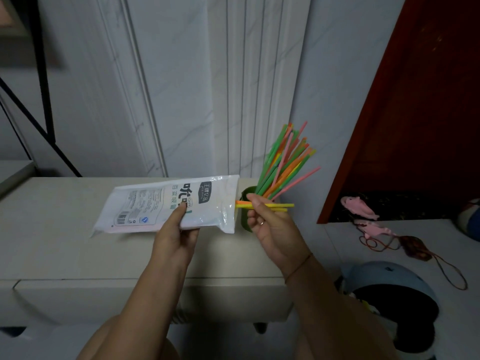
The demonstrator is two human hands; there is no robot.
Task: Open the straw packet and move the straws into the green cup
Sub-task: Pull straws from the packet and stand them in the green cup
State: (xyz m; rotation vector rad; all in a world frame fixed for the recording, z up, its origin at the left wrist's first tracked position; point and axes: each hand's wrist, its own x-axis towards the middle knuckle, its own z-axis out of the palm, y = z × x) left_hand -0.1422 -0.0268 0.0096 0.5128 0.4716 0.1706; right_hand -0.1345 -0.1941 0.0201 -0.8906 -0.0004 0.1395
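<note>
Beige cabinet top, packet mouth beside cup

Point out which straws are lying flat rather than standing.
The few yellow and orange straws pinched in the right hand lie level; the rest stand fanned in the green cup.

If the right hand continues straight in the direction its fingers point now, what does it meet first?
Probably the dark green plastic cup holding a bunch of coloured straws, directly beyond the right hand; depth is unclear from one view.
</note>
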